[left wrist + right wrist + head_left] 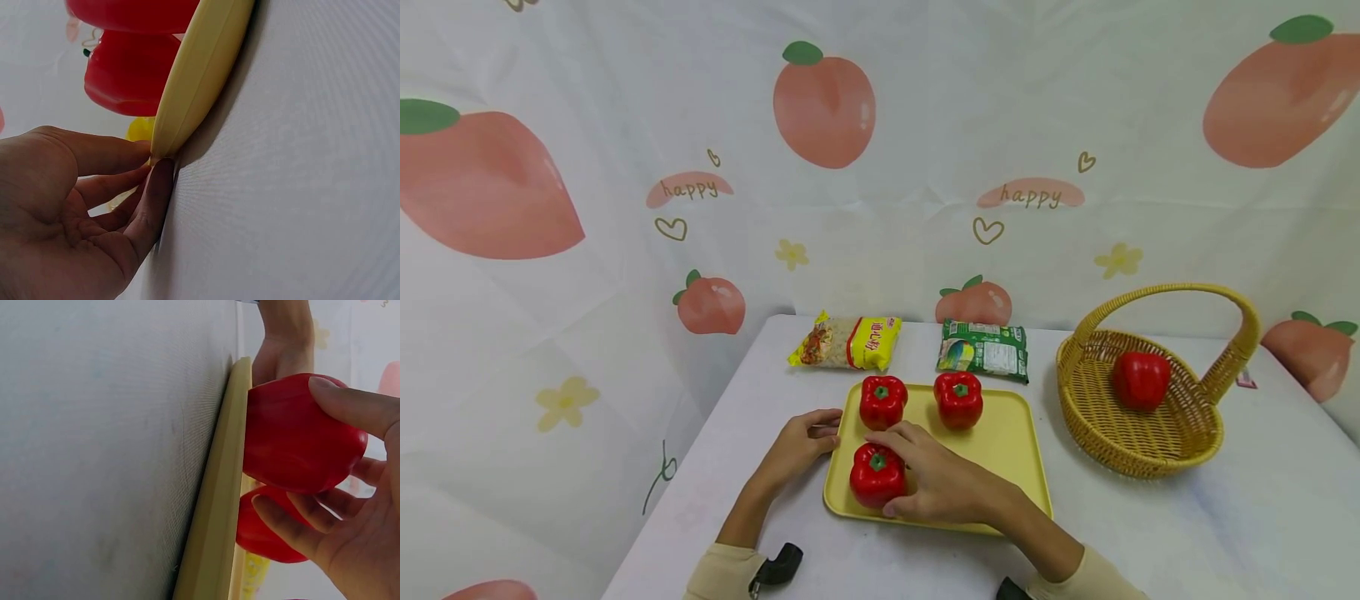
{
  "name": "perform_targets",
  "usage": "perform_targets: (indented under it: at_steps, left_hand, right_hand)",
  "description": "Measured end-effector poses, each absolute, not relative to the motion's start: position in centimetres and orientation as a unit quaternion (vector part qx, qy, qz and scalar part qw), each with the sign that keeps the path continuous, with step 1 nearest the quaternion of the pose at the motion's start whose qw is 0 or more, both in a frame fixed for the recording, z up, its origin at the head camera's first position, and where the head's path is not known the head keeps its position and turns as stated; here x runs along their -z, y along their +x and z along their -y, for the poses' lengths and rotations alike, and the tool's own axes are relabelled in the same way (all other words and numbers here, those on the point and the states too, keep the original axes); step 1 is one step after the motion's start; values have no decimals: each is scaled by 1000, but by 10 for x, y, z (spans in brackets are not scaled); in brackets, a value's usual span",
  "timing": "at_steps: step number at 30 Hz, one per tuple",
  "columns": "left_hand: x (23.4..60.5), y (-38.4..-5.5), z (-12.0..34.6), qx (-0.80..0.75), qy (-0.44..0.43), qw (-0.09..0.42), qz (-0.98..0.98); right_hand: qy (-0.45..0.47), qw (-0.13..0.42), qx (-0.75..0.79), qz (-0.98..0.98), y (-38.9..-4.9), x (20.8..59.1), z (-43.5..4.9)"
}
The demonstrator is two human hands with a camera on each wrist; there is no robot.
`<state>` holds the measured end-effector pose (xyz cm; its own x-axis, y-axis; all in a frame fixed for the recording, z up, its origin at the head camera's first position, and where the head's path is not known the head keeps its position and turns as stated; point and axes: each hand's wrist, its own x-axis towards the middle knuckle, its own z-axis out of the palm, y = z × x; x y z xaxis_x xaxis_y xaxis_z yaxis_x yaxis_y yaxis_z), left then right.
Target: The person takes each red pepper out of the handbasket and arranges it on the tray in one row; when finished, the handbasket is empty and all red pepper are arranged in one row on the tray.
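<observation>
A yellow tray [1000,442] lies on the table with three red bell peppers on it. My right hand [943,475] curves round the near-left bell pepper [877,477], its thumb on the pepper's side in the right wrist view. That pepper rests on the tray. Behind it stand a second pepper [883,403] and, further right, a third pepper [958,402]. At the tray's left edge, my left hand [801,450] pinches the rim between thumb and fingers, as the left wrist view shows.
To the right stands a yellow wicker basket [1097,417] with a tall handle, holding one red bell pepper [1141,380]. Behind the tray lie a yellow food packet [850,342] and a green packet [983,348]. A fruit-printed cloth hangs at the back.
</observation>
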<state>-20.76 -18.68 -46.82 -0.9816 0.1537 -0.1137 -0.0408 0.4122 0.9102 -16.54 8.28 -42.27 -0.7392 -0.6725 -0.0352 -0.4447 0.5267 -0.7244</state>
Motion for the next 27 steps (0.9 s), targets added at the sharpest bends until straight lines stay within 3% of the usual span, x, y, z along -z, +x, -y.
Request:
perform_targets:
  at_steps: [13,27]
  left_hand:
    - [468,-207,186,-544,33,89,-834]
    - [468,-207,187,-538,36,86,-838]
  right_hand:
    - [-317,151,351,-868,-164,421,-83]
    - [-328,94,375,-862,-162,399,-102]
